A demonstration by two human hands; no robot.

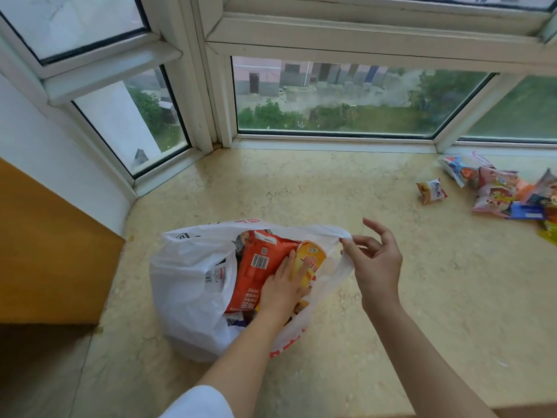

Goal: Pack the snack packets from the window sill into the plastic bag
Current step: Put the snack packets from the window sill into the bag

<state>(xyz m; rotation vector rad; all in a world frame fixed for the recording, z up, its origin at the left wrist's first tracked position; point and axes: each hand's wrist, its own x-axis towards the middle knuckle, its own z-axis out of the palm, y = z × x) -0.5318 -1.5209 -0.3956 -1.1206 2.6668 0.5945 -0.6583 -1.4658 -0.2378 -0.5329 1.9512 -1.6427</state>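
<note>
A white plastic bag (187, 285) lies open on the marble window sill (301, 188). Inside it sit an orange snack packet (256, 263), a yellow packet (310, 257) and others below. My left hand (283, 288) reaches into the bag with straight fingers pressing flat on the orange and yellow packets. My right hand (373, 260) pinches the bag's right rim between thumb and forefinger and holds it up, other fingers spread. A small orange packet (431, 192) lies alone at the right; a pile of several packets (500, 191) sits by the right edge.
Window frames and glass (331, 98) run along the back and left of the sill. A yellow-brown wall panel (45, 251) stands at the left, below the sill's left end. The sill's front edge runs along the bottom right.
</note>
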